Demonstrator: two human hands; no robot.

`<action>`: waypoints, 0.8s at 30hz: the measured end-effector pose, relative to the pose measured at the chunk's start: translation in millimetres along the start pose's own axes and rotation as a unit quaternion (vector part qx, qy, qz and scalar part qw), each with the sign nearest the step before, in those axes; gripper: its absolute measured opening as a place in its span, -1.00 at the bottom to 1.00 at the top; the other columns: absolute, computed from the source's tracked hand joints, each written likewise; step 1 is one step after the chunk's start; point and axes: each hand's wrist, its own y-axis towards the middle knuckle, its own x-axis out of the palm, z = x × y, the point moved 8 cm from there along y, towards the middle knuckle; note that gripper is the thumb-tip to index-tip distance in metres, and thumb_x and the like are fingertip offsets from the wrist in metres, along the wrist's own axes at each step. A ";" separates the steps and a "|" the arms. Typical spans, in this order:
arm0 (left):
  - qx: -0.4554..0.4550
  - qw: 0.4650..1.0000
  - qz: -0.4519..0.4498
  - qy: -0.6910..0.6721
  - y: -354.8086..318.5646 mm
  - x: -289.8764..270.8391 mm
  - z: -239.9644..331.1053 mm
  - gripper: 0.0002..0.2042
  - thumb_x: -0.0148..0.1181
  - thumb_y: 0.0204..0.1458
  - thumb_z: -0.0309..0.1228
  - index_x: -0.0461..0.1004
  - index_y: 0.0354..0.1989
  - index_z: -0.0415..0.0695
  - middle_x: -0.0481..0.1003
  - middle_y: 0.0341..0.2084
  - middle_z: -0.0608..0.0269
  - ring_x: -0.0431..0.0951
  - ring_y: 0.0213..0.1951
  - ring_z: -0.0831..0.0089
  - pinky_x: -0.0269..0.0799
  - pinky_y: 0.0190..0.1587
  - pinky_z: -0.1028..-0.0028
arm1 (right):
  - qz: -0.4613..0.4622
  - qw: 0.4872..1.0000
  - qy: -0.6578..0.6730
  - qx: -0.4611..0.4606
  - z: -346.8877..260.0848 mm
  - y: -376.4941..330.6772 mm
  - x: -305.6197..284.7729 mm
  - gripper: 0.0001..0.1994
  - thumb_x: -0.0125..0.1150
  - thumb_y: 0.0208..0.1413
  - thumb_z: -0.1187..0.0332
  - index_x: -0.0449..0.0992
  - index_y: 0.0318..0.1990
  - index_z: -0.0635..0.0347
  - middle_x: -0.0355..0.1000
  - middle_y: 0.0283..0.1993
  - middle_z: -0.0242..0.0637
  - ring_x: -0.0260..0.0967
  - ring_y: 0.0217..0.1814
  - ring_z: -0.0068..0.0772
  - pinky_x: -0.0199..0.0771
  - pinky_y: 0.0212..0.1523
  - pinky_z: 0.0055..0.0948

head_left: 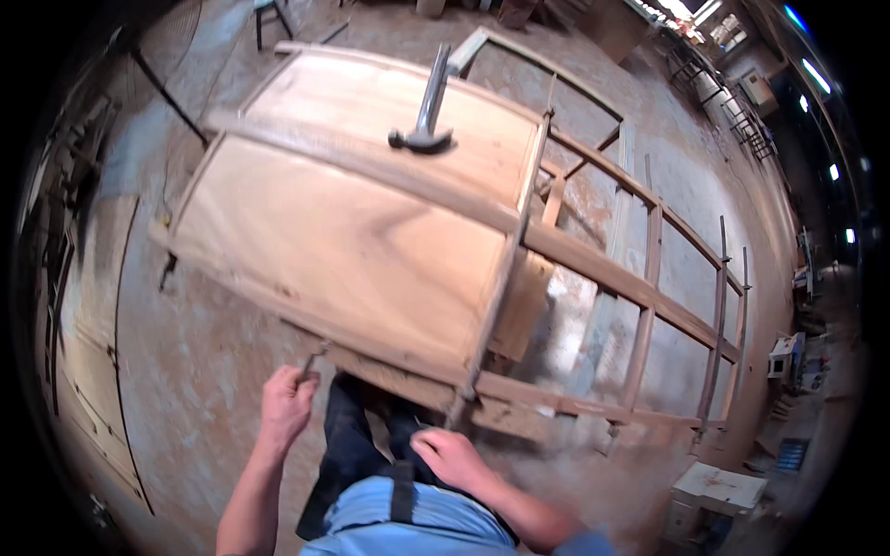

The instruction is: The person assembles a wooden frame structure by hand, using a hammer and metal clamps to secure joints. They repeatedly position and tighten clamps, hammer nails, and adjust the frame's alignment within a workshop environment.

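Observation:
A wooden door frame with two pale panels (343, 241) lies in front of me, its slatted part stretching right. Beside its near edge, my left hand (287, 405) is closed around a thin metal rod (313, 358) with a bent end. My right hand (451, 456) is curled shut in front of my lap; whatever its fingers hold, if anything, is hidden. Just beyond it is the near end of a bar clamp (505, 301) that crosses the frame. A claw hammer (428, 111) rests on the far panel.
More bar clamps (718, 315) cross the frame's right end. Another wooden frame (547, 65) lies beyond. Panelled boards (93, 343) are at the left, and a pale cabinet (718, 486) stands at the lower right. A stool (269, 18) is at the far left.

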 end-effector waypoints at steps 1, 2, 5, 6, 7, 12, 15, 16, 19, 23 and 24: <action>0.005 1.000 -0.011 0.002 32.5 1.6 14.3 -0.85 0.20 -0.02 -0.43 0.56 -0.31 -0.22 0.48 -0.50 0.01 0.51 -0.39 0.13 0.42 -0.29 0.29 | 0.032 0.999 0.011 0.023 7.2 1.2 -4.6 -0.81 0.13 0.16 0.28 0.56 -0.24 0.21 0.52 -0.18 -0.12 0.47 -0.12 -0.04 0.48 -0.12 -0.27; 0.011 0.999 -0.035 0.030 65.1 5.4 21.5 -0.83 0.21 -0.02 -0.39 0.56 -0.29 -0.21 0.49 -0.48 -0.01 0.52 -0.38 0.09 0.43 -0.28 0.27 | 0.064 0.997 0.009 0.035 9.2 3.5 -10.7 -0.81 0.13 0.16 0.30 0.56 -0.24 0.22 0.53 -0.20 -0.12 0.49 -0.13 -0.07 0.49 -0.13 -0.29; 0.012 0.988 -0.115 0.105 171.5 24.1 66.4 -0.75 0.22 0.00 -0.27 0.56 -0.21 -0.15 0.52 -0.41 -0.08 0.54 -0.35 -0.02 0.44 -0.28 0.18 | 0.152 0.974 0.065 0.157 12.8 4.7 -27.3 -0.82 0.13 0.16 0.34 0.55 -0.24 0.28 0.55 -0.30 -0.14 0.55 -0.24 -0.23 0.50 -0.20 -0.38; 0.066 0.985 -0.099 0.123 206.1 26.8 76.1 -0.73 0.21 0.02 -0.24 0.55 -0.17 -0.14 0.53 -0.39 -0.09 0.54 -0.35 -0.03 0.44 -0.28 0.15 | 0.174 0.964 0.094 0.177 10.8 6.0 -28.9 -0.81 0.12 0.16 0.35 0.55 -0.23 0.29 0.55 -0.34 -0.16 0.55 -0.27 -0.30 0.50 -0.22 -0.42; 0.121 0.979 -0.088 0.138 240.2 35.2 83.0 -0.70 0.19 0.05 -0.20 0.54 -0.14 -0.12 0.53 -0.37 -0.10 0.55 -0.34 -0.04 0.45 -0.29 0.12 | 0.198 0.951 0.123 0.202 11.8 5.7 -28.3 -0.81 0.11 0.16 0.35 0.54 -0.22 0.30 0.55 -0.37 -0.19 0.54 -0.30 -0.36 0.49 -0.23 -0.45; 0.246 0.940 -0.047 0.231 384.6 76.8 155.2 -0.68 0.15 0.07 -0.13 0.53 -0.15 -0.11 0.53 -0.34 -0.08 0.56 -0.32 -0.04 0.45 -0.29 0.07 | 0.299 0.889 0.180 0.296 -21.9 3.1 -32.2 -0.75 0.06 0.20 0.28 0.54 -0.22 0.32 0.53 -0.41 -0.17 0.48 -0.38 -0.36 0.45 -0.30 -0.39; 0.214 0.937 -0.067 0.267 444.3 108.4 163.0 -0.62 0.14 0.07 -0.09 0.55 -0.30 -0.24 0.54 -0.39 -0.14 0.57 -0.32 -0.07 0.47 -0.27 0.09 | 0.355 0.858 0.201 0.313 -16.0 -12.7 -8.7 -0.78 0.09 0.19 0.33 0.53 -0.19 0.31 0.54 -0.39 -0.19 0.47 -0.38 -0.41 0.47 -0.32 -0.43; 0.190 0.939 -0.082 0.273 460.3 119.0 160.9 -0.61 0.14 0.07 -0.09 0.55 -0.33 -0.25 0.54 -0.40 -0.16 0.57 -0.33 -0.08 0.48 -0.27 0.09 | 0.352 0.861 0.174 0.324 -16.8 -15.7 -4.7 -0.78 0.09 0.19 0.33 0.53 -0.20 0.32 0.54 -0.39 -0.18 0.48 -0.38 -0.42 0.47 -0.32 -0.42; 0.150 0.939 -0.091 0.297 476.0 142.1 171.9 -0.56 0.15 0.05 -0.04 0.58 -0.43 -0.26 0.56 -0.45 -0.18 0.59 -0.33 -0.08 0.51 -0.26 0.12 | 0.335 0.845 0.137 0.395 -10.9 -25.2 12.6 -0.78 0.08 0.20 0.31 0.53 -0.21 0.32 0.54 -0.39 -0.16 0.48 -0.38 -0.42 0.47 -0.32 -0.39; 0.169 0.932 -0.073 0.312 488.9 158.9 188.0 -0.57 0.15 0.02 -0.04 0.56 -0.35 -0.25 0.56 -0.39 -0.16 0.59 -0.29 -0.04 0.51 -0.23 0.12 | 0.353 0.831 0.142 0.405 1.1 -30.5 35.7 -0.77 0.07 0.21 0.29 0.54 -0.21 0.29 0.54 -0.38 -0.11 0.51 -0.37 -0.35 0.48 -0.32 -0.37; 0.183 0.927 -0.068 0.321 489.9 164.9 189.1 -0.59 0.15 0.01 -0.06 0.55 -0.33 -0.25 0.56 -0.37 -0.16 0.59 -0.27 -0.03 0.51 -0.23 0.12 | 0.355 0.839 0.124 0.395 1.6 -27.5 34.8 -0.77 0.07 0.21 0.29 0.54 -0.21 0.28 0.54 -0.38 -0.10 0.51 -0.36 -0.32 0.48 -0.31 -0.36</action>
